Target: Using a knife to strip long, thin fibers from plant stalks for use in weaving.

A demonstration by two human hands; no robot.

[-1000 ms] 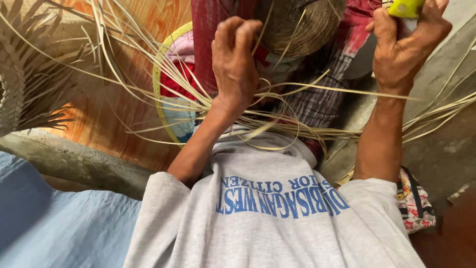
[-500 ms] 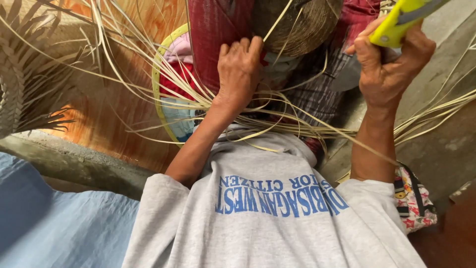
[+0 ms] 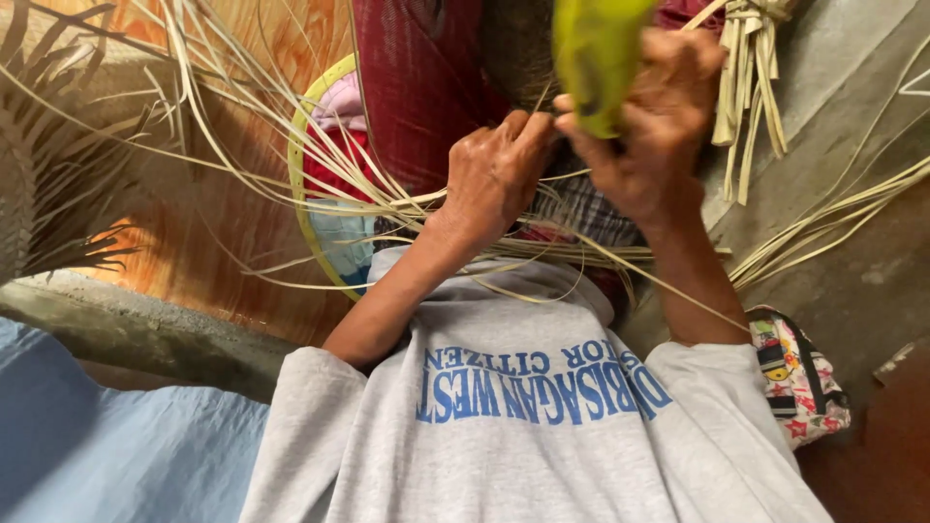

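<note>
Pinching thin straw strips (image 3: 542,254) near the middle of the frame, the left hand (image 3: 494,174) was curled shut on them so they were kept tight. A yellow-green tool (image 3: 596,58) was gripped in the right hand (image 3: 649,136) at the top, close beside the left. More loose strips were spread to the upper left, over a round, yellow-rimmed tray (image 3: 302,228).

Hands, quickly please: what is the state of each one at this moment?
Left hand: closed, fingers pinching the pale weaving strips.
Right hand: closed around a yellow-green object.
</note>
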